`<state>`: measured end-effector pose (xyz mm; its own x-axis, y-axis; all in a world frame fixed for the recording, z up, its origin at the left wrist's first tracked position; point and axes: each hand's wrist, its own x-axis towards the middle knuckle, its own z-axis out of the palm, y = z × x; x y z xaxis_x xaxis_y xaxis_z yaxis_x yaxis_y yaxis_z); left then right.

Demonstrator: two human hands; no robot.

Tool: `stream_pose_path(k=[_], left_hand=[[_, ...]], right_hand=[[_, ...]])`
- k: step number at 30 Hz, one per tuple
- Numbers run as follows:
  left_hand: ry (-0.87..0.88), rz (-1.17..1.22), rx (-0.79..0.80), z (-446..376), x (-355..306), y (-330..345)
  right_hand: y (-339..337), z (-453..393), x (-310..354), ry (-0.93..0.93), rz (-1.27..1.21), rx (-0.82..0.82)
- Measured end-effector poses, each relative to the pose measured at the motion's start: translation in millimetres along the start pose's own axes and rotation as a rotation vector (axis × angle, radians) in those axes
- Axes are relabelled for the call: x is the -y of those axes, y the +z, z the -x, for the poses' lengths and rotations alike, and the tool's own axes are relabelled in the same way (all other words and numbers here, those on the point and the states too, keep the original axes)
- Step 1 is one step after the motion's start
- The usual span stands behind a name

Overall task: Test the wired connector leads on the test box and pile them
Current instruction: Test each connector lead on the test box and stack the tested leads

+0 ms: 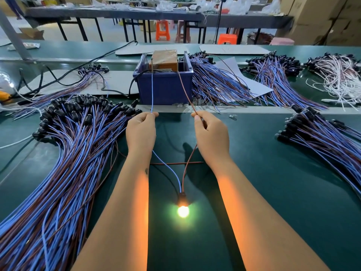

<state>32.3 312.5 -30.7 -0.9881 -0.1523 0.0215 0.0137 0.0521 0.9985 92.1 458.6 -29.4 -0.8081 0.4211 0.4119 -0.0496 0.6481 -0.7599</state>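
seen from the head camera, a person at a dark green workbench [273,192] tests one wired lead: the left hand [141,130] pinches the thin blue wire [168,169] between thumb and forefinger, and the right hand [212,133] pinches the thin brown wire [188,163] the same way. each bare end appears to be held up against a matching wire that runs down from the dark blue plastic test box [165,87], probably to close the circuit. the lead's small black lamp holder with its round bulb [183,210] lies on the bench between the forearms and glows bright yellow-green, which suggests this lead passes. both forearms reach straight forward, wrists level, hands apart at the width of the box wires. a large fanned pile of blue and brown leads with black holders [64,153] lies just to the left, likely the place for this one; similar heaps [322,137] lie to the right
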Motion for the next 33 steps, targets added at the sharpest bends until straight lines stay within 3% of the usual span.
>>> stream_pose_path(k=[18,23,33], left_hand=[[0.061,0.056,0.038,7,-4,1],[0.153,0.089,0.217,21,-11,14],[-0.111,0.331,0.468,22,-13,14]], right_hand=[[0,4,7,-0.014,-0.023,-0.006],[8,13,19,-0.116,-0.088,0.056],[6,11,20,-0.057,-0.395,0.091]])
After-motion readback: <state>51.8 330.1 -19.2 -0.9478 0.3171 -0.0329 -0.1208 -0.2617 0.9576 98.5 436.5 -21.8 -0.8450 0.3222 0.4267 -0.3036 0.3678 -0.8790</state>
